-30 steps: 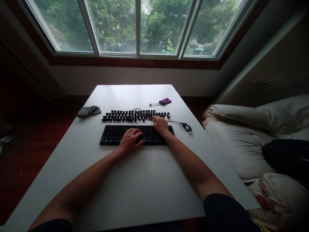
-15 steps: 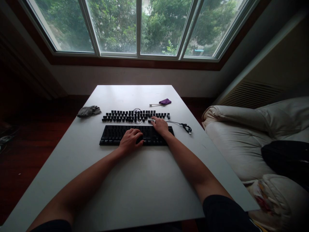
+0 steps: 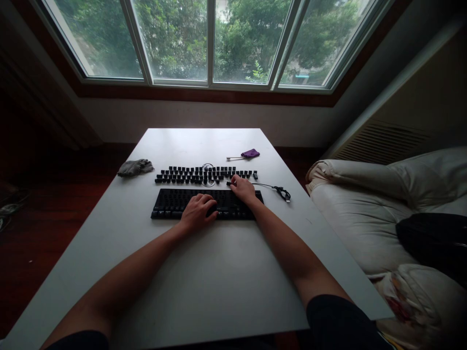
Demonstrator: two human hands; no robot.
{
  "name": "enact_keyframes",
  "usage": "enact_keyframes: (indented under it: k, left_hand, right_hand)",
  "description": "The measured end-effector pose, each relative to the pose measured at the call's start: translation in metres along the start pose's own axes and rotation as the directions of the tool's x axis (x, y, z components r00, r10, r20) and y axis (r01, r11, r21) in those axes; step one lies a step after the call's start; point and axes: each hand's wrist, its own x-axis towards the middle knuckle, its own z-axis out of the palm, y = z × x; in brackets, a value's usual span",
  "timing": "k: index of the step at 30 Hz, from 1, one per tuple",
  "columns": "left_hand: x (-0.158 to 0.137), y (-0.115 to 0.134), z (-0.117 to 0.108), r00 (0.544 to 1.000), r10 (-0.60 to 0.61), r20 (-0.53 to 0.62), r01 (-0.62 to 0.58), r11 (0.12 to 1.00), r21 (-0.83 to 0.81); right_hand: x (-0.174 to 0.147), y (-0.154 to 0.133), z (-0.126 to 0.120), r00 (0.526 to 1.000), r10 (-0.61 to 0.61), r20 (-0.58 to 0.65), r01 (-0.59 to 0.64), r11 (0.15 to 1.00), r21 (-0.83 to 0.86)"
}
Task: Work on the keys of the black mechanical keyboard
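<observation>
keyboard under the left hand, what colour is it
The keyboard is black; it shows best in the head view, the only one.

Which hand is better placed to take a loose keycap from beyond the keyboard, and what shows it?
Probably the right hand: it reaches over the keyboard's far edge, close to the loose keycaps. The left hand lies over the keyboard, farther back.

Just beyond the fingertips of the right hand [image 3: 243, 188], two rows of black keycaps [image 3: 196, 170] bar any low pass; a hand could cross above them. Rightward of those fingers, I see the coiled cable [image 3: 280, 190] in the way. The black keyboard [image 3: 170, 204] fills the gap between both hands. Nearer than the left hand's [image 3: 198, 209] fingers, bare tabletop [image 3: 215, 277] gives easy passage.
</observation>
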Motion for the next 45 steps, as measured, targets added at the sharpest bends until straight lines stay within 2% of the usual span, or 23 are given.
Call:
enact_keyframes:
  k: [5,11,17,25,34,45]
  left_hand:
    - [0.0001,-0.0001,-0.0003,1.000,0.001,-0.001,-0.001,1.000,-0.002]
    - [0.0000,0.0002,-0.0006,1.000,0.001,0.001,-0.001,1.000,0.000]
    - [0.0000,0.0004,0.0004,1.000,-0.004,-0.004,0.004,1.000,-0.008]
    - [0.0002,-0.0003,0.0000,1.000,0.001,0.005,-0.001,1.000,0.001]
    - [-0.0002,-0.0002,-0.0008,1.000,0.002,0.001,-0.002,1.000,0.004]
    - [-0.0002,-0.0018,-0.0003,1.000,0.008,0.007,-0.008,1.000,0.009]
  right_hand:
    - [-0.0025,-0.0021,-0.0029,1.000,0.004,0.017,-0.004,1.000,0.009]
    - [-0.0037,-0.0021,-0.0012,0.999,0.028,-0.042,-0.025,0.998,0.049]
    - [-0.0045,-0.0038,-0.0016,1.000,0.023,-0.005,-0.023,1.000,0.000]
    - [-0.0065,-0.0049,-0.0049,0.999,0.042,-0.034,-0.041,0.999,0.033]
    - [-0.0042,-0.0039,-0.0023,0.999,0.035,-0.011,-0.035,0.999,0.001]
    - [-0.0002,0.0035,-0.0010,0.994,-0.105,0.022,0.104,0.994,0.028]
